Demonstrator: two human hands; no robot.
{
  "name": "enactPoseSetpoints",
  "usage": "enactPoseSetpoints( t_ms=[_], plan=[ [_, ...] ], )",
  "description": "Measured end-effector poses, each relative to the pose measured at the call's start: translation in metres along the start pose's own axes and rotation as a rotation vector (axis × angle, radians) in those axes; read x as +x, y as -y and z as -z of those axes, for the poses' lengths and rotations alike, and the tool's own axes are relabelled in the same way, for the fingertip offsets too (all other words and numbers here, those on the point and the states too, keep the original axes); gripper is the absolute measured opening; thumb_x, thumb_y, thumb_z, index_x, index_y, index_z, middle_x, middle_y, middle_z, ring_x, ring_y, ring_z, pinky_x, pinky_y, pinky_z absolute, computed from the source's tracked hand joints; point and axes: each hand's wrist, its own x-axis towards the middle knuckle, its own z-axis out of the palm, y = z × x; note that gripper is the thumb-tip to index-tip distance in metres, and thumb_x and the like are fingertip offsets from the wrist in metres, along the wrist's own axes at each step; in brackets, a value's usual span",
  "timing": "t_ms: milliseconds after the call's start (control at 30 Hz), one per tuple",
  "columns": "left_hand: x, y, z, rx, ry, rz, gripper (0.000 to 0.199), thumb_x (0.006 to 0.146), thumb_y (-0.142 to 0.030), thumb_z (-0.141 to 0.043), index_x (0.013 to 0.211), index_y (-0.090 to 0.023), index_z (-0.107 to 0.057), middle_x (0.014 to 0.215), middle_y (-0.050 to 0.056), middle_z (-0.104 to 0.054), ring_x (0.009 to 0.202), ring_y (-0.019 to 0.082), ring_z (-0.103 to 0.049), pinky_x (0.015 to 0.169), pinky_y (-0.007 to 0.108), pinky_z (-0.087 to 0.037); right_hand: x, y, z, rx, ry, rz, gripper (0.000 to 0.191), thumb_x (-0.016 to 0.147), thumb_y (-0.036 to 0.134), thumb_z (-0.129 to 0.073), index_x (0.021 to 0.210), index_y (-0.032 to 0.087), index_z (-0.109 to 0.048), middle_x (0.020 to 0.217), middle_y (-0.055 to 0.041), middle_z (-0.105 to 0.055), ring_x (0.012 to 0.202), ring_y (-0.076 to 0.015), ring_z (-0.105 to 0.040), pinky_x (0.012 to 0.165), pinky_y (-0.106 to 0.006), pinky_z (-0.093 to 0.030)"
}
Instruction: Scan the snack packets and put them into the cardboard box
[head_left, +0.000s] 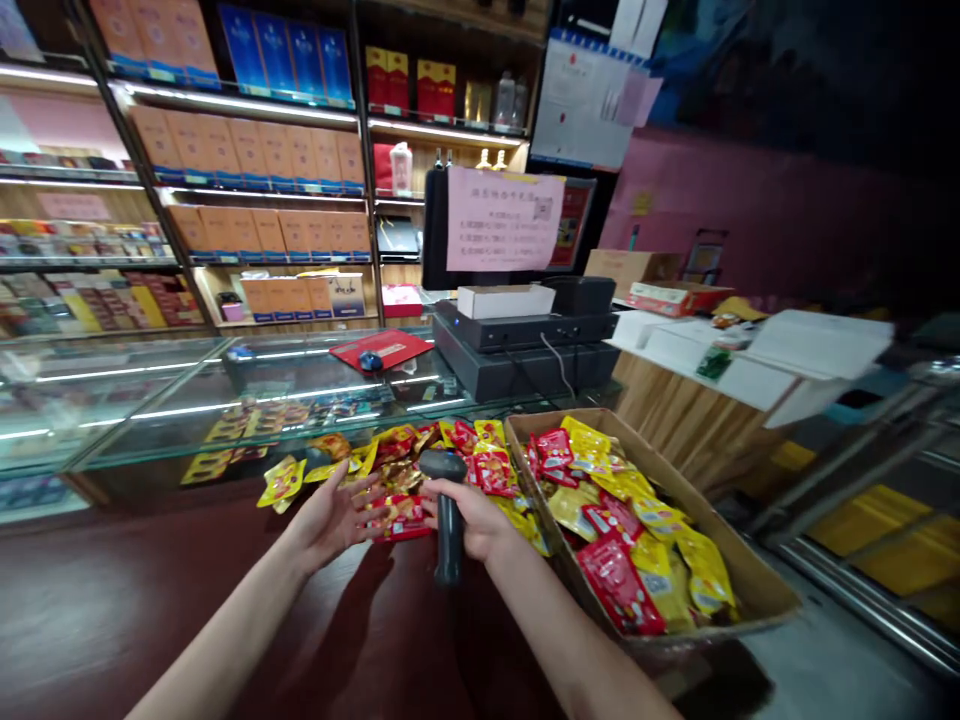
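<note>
My right hand is wrapped round the handle of a dark barcode scanner, its head pointing away from me. To its left, my left hand is spread with the palm turned inward and nothing in it. Just beyond both hands lies a loose pile of red and yellow snack packets on the dark red counter. One yellow packet rests at the pile's left end. On the right stands an open cardboard box filled with more red and yellow packets.
Behind the pile is a glass display case with a red mouse pad and mouse on top. A monitor with a pink paper notice stands above a black cash drawer. Metal rails run along the right.
</note>
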Motion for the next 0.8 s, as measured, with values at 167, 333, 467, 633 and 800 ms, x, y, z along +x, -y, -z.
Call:
enactPoseSetpoints(
  t_ms=[167, 333, 467, 633, 800],
  plan=[
    [-0.016, 0.015, 0.032, -0.032, -0.009, -0.003, 0.049, 0.081, -0.051, -0.050, 0.114, -0.015, -0.051, 0.113, 0.015, -0.058, 0.097, 0.029, -0.061, 0.083, 0.047, -0.047, 0.004, -0.030, 0.002, -0.003, -0.124, 0.169, 0.028, 0.057, 0.023, -0.076, 0.082, 0.016, -0.065, 0.067, -0.0005, -0.065, 0.063, -0.0129, -0.060, 0.060, -0.023, -0.048],
    [-0.012, 0.026, 0.036, -0.066, -0.052, 0.046, 0.055, 0.079, -0.056, -0.050, 0.117, -0.016, -0.049, 0.128, 0.016, -0.049, 0.104, 0.034, -0.057, 0.084, 0.050, -0.046, 0.010, -0.047, 0.005, -0.110, -0.196, 0.231, 0.032, 0.059, 0.031, -0.076, 0.085, 0.016, -0.066, 0.070, 0.0000, -0.066, 0.068, -0.0134, -0.060, 0.063, -0.023, -0.047],
    [-0.002, 0.035, 0.031, -0.058, -0.106, -0.011, 0.047, 0.080, -0.048, -0.055, 0.115, -0.017, -0.050, 0.132, 0.014, -0.046, 0.105, 0.032, -0.058, 0.084, 0.051, -0.048, 0.015, -0.054, 0.001, -0.195, -0.252, 0.325, 0.037, 0.058, 0.035, -0.075, 0.089, 0.016, -0.066, 0.083, -0.0025, -0.069, 0.083, -0.0172, -0.063, 0.071, -0.025, -0.047],
    [0.004, 0.044, 0.027, -0.004, -0.098, -0.100, 0.034, 0.076, -0.026, -0.067, 0.106, -0.015, -0.056, 0.116, 0.014, -0.059, 0.090, 0.028, -0.066, 0.078, 0.044, -0.053, 0.014, -0.057, 0.004, -0.177, -0.270, 0.325, 0.040, 0.057, 0.037, -0.075, 0.088, 0.016, -0.065, 0.081, -0.0042, -0.070, 0.080, -0.0192, -0.064, 0.068, -0.028, -0.049],
    [0.010, 0.058, 0.019, 0.006, -0.184, -0.277, 0.042, 0.073, -0.012, -0.069, 0.112, -0.013, -0.055, 0.110, 0.014, -0.064, 0.089, 0.022, -0.066, 0.082, 0.035, -0.055, -0.001, -0.061, 0.002, -0.045, -0.226, 0.341, 0.041, 0.055, 0.034, -0.077, 0.089, 0.017, -0.063, 0.089, -0.0052, -0.069, 0.084, -0.0209, -0.065, 0.070, -0.030, -0.052]
  ],
)
